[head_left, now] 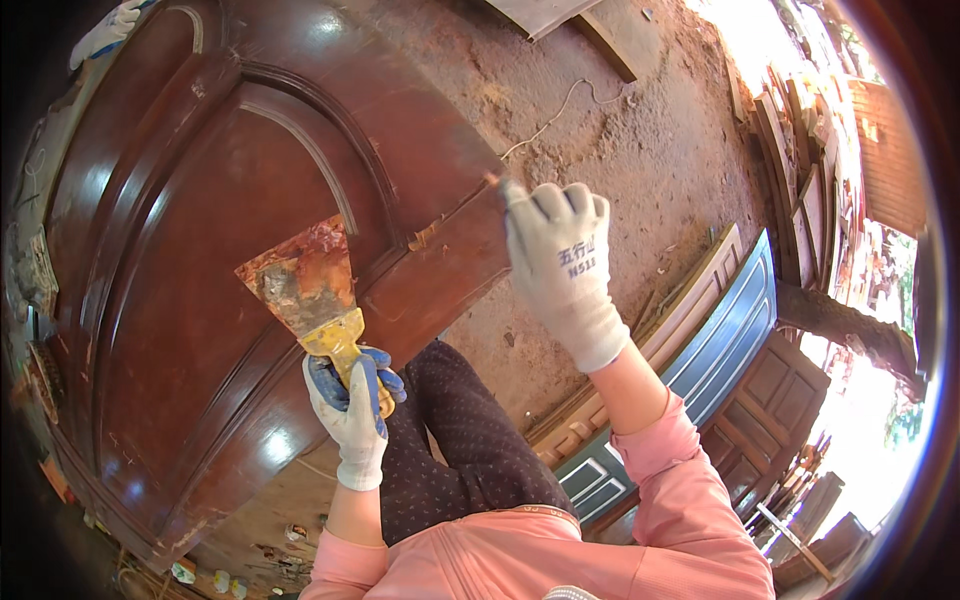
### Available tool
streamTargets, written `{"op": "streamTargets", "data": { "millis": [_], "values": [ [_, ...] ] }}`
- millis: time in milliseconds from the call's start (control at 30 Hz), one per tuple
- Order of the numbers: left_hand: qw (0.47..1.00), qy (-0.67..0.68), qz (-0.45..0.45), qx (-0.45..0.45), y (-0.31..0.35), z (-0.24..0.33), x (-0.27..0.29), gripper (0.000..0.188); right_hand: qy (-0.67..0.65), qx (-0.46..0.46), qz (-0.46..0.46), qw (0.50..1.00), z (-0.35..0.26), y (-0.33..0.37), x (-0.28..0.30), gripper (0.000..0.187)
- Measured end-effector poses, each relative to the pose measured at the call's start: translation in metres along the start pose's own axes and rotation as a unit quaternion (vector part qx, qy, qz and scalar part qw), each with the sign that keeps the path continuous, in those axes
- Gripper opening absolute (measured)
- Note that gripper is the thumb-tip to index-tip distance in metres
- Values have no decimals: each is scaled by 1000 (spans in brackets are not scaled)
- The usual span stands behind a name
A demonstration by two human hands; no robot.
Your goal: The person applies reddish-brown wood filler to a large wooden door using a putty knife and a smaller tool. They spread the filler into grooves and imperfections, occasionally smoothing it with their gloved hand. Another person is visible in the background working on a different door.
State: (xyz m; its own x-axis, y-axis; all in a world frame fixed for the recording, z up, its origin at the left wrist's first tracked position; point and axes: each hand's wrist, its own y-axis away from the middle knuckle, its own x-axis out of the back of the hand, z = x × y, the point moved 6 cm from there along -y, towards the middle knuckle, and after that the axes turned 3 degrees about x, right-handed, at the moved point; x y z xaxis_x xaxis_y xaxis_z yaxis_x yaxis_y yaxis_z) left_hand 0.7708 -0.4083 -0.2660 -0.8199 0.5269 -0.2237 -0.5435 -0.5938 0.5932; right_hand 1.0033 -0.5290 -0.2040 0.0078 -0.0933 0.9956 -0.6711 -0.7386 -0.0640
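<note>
My left hand point(352, 405), in a white glove with blue coating, is closed round the yellow handle of a putty knife point(300, 280). Reddish-brown paste is smeared over its wide blade, which is raised above a brown wooden door panel point(180, 290). My right hand point(558, 235), gloved the same way, is closed at the panel's right edge. A small orange-brown tip shows at its fingers; I cannot tell what it is. Close by, a rough yellowish-brown patch point(425, 236) lies along a joint in the panel.
Another person's gloved hand point(105, 32) rests at the panel's far left edge. To the right, a blue door point(725, 320) and a brown door point(765, 400) lean together near stacked planks point(800, 190). A thin cord point(560, 110) lies on the dirt floor point(660, 150).
</note>
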Motion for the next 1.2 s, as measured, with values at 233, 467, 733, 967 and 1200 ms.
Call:
{"op": "streamTargets", "data": {
  "millis": [233,467,733,967,1200],
  "values": [
    [999,12,-29,41,-7,4,-3,21,-43,9,-37,998,-29,6,-11,34],
    [988,49,-94,113,-9,5,0,23,76,-136,-9,988,4,4,-12,33],
    [989,0,-109,102,-23,37,5,22,93,-195,11,976,-25,11,-10,36],
    [990,-41,-121,54,-9,43,-7,16,88,-228,23,969,-29,63,1,36],
    [986,-50,-141,71,-12,39,-3,21,120,-233,-8,965,-31,76,2,40]
  ]
}}
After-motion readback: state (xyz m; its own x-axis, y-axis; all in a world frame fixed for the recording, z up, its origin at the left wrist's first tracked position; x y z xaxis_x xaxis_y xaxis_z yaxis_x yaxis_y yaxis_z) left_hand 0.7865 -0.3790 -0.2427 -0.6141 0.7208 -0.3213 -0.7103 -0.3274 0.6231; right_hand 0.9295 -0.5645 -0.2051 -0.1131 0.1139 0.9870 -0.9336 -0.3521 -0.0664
